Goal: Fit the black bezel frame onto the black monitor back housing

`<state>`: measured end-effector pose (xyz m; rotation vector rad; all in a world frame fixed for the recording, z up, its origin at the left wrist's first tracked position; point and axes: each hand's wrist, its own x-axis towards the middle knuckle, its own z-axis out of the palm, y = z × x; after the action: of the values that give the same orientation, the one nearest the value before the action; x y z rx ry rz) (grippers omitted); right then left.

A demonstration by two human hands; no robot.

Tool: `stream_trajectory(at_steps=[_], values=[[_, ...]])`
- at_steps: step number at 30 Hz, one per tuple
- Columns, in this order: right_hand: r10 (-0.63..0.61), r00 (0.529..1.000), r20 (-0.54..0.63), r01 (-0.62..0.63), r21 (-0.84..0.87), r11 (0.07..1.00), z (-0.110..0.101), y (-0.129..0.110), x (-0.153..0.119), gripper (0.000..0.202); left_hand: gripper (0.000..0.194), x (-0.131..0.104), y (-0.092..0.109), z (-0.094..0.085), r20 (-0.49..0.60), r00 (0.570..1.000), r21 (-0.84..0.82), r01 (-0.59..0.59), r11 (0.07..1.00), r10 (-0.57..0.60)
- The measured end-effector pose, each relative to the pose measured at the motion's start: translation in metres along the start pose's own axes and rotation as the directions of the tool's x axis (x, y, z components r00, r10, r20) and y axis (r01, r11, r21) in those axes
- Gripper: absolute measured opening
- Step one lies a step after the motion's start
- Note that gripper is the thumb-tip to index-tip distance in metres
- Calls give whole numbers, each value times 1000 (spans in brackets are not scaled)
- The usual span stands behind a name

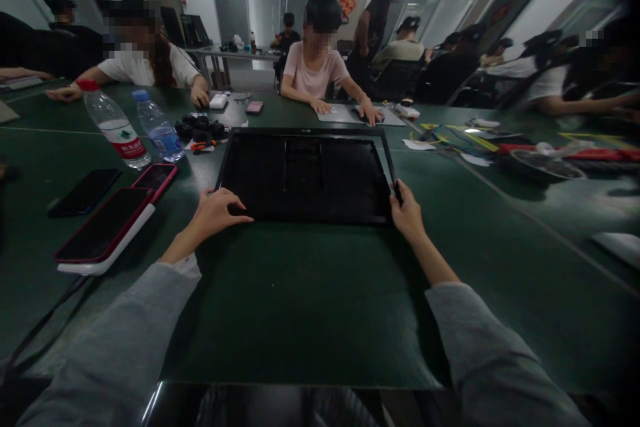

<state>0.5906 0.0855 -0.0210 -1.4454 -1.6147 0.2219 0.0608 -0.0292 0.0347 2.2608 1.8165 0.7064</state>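
A black rectangular frame [307,131] with a small logo on its far edge lies over a black panel [305,177] on the green table. The frame's right side stands a little apart from the panel, with a gap between them. My right hand [407,213] has its fingers closed round the frame's right side. At the near left corner is my left hand [217,213], its thumb and fingers around the corner's edge.
On the left stand two bottles [123,140] [163,133] by several phones [107,223]. Cables and a dark bowl [543,167] lie at the right. Across the green table [300,307], a person in pink [315,67] works with both hands on a grey board [340,115].
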Motion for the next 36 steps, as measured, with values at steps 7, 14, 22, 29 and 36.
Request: stream_trajectory(at_steps=[7,14,22,29,36], values=[[59,998,33,-59,4,998,4,8,0,62,43,2,-4,4,-71,997,6,-4,1000,4],[68,998,6,-68,-14,998,5,6,-2,61,70,11,-37,19,-367,858,-167,320,933,-359],[22,1000,1,-22,-32,999,4,10,-1,62,51,8,-36,14,-259,867,-23,435,900,-426],[20,1000,-12,-21,-64,998,6,8,2,62,53,9,-30,17,-276,856,6,456,890,-437],[86,996,20,-87,34,996,11,16,7,65,58,16,-46,19,-200,857,-149,452,879,-475]])
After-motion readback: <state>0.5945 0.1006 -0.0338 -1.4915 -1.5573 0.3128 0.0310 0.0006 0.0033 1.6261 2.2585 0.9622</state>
